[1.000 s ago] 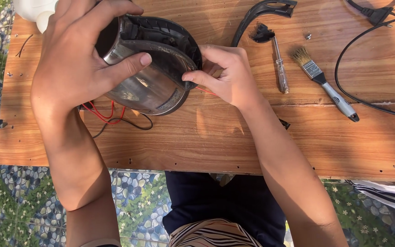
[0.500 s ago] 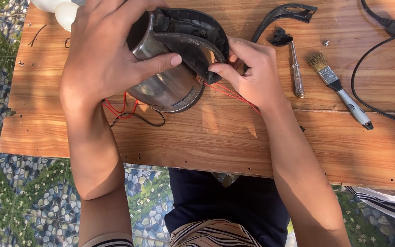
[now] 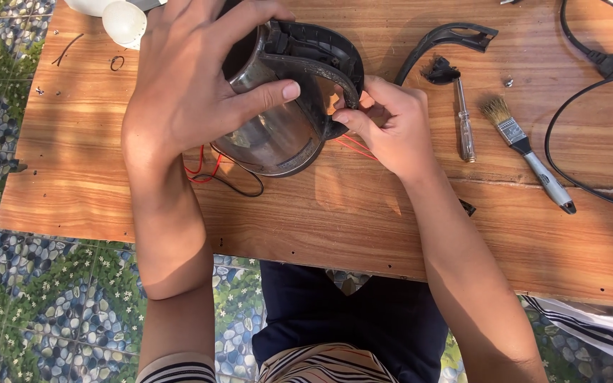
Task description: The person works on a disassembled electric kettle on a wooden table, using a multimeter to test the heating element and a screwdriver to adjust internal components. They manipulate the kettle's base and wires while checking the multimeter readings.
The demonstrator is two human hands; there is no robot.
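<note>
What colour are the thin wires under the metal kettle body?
Mostly red wires, with one black wire looping beside them on the wooden table; shown in the head view.

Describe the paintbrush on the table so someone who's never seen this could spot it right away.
Start at the wooden table and look right of the right hand. Past the clear-handled screwdriver lies the paintbrush, angled, bristles toward the far edge. Its tan bristles, metal band and grey handle set it apart from the black cable beside it.

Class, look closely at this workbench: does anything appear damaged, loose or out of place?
Yes. The steel electric kettle held by the left hand trails loose red wires, and a detached curved black plastic handle piece lies apart on the wooden table.
</note>
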